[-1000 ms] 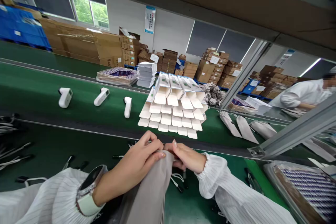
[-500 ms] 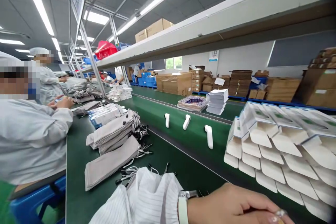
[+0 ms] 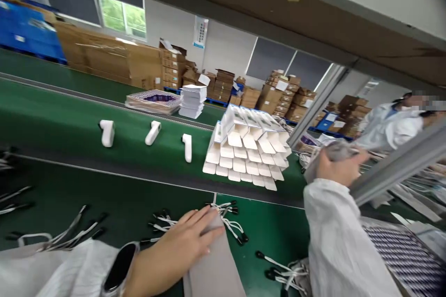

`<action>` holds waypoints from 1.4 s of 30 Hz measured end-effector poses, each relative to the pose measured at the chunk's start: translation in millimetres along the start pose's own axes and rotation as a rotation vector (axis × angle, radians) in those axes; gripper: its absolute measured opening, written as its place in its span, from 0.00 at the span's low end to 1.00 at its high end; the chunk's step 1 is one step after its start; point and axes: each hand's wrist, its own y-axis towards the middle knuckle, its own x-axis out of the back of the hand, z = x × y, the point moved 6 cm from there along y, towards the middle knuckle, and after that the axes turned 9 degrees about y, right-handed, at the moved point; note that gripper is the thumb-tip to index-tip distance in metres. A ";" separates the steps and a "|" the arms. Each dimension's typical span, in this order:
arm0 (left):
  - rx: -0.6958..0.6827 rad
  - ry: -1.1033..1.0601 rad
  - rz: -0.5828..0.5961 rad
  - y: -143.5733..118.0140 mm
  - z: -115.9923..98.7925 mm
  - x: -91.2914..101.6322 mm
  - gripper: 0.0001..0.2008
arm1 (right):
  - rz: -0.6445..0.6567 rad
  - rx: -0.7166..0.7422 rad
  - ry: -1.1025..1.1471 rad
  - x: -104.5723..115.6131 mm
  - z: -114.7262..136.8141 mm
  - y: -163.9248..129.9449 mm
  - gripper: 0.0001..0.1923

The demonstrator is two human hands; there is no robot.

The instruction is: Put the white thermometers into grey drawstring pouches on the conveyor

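My left hand (image 3: 183, 246) lies with fingers stretched out on a pile of grey drawstring pouches (image 3: 218, 269) at the bottom centre. White cords with black toggles (image 3: 232, 227) stick out from the pile's far end. Reaching out to the right, my right hand (image 3: 339, 167) is closed around grey pouches (image 3: 311, 167), partly hidden by the fingers. Near my right sleeve lies another bunch of cords with toggles (image 3: 289, 271). A stack of open white boxes (image 3: 247, 148) stands ahead, flaps towards me. Three white handheld thermometers, one (image 3: 187, 147) nearest the boxes, lie on the green belt.
A slanting metal post (image 3: 317, 106) rises beside my right hand, and a shelf (image 3: 278, 18) hangs overhead. Behind the belt are a patterned basket (image 3: 153, 101) and a paper stack (image 3: 193, 101). A checked sheet (image 3: 411, 260) lies at right. A co-worker (image 3: 386, 125) is beyond the post.
My view has swung right, away from the co-workers on the left. My right hand now shows at the right, holding grey pouches. My left hand now lies on a pouch pile.
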 end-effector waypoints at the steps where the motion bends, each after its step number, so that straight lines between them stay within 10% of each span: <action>1: 0.002 0.001 0.016 0.2 1.4 0.1 0.23 | 0.011 -0.075 -0.109 -18.4 -4.7 -0.2 0.33; 4: 0.091 0.011 0.037 -1.1 8.7 6.1 0.25 | 0.164 -0.203 -0.252 -57.0 -34.3 -15.2 0.33; 9: 0.355 0.000 -0.004 -6.0 30.9 14.0 0.19 | 0.272 -0.209 -0.270 -61.8 -58.2 -25.7 0.26; 15: 0.304 -0.107 -0.184 2.2 39.9 19.9 0.15 | 0.308 0.307 0.178 -61.8 66.4 -39.7 0.18; 22: 0.303 0.048 -0.286 10.3 45.1 23.3 0.07 | 1.317 0.409 0.301 -122.4 180.4 -196.5 0.14; 31: 0.358 -0.039 -0.169 6.6 37.5 34.0 0.12 | 1.269 -0.125 0.334 -224.2 157.0 -224.5 0.23; 34: 0.368 -0.236 -0.131 3.8 39.7 37.5 0.12 | 1.243 -0.266 0.545 -219.5 155.5 -212.1 0.23; 39: 0.299 -0.491 -0.067 5.9 41.6 39.1 0.11 | 1.130 -0.801 1.498 -175.0 188.4 -180.7 0.35; 42: 0.251 -0.468 -0.163 8.0 39.6 48.3 0.14 | 1.190 -0.870 1.603 -144.1 204.4 -167.3 0.35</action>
